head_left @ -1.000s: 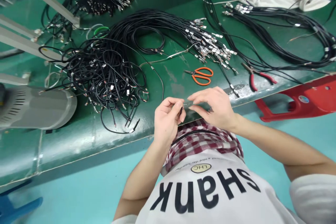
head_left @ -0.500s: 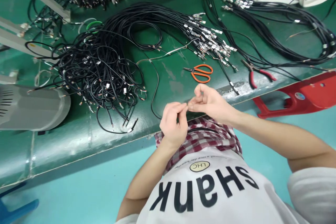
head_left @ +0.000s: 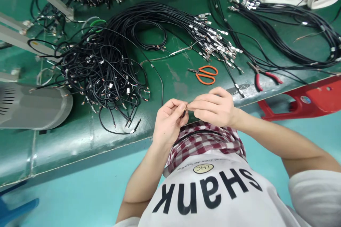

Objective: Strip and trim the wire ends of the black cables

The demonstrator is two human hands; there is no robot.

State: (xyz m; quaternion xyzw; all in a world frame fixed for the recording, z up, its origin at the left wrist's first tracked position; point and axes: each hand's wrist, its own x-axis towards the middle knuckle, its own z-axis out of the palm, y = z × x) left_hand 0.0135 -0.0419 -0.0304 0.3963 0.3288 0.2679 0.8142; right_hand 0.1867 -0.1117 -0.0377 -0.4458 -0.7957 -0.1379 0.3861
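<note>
Cable heap (head_left: 103,78) left of hands (head_left: 169,122) (head_left: 213,108), scissors (head_left: 204,75), pliers (head_left: 262,77) beyond.

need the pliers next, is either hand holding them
No, the red-handled pliers lie on the green workbench, while the left hand and right hand pinch a thin black cable end.

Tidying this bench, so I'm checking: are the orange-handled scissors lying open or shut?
Shut: the orange-handled scissors lie on the green bench with their blades closed together into one narrow point.

Bright, prob. overhead lt; glare on bench (head_left: 66,145), edges warped.
</note>
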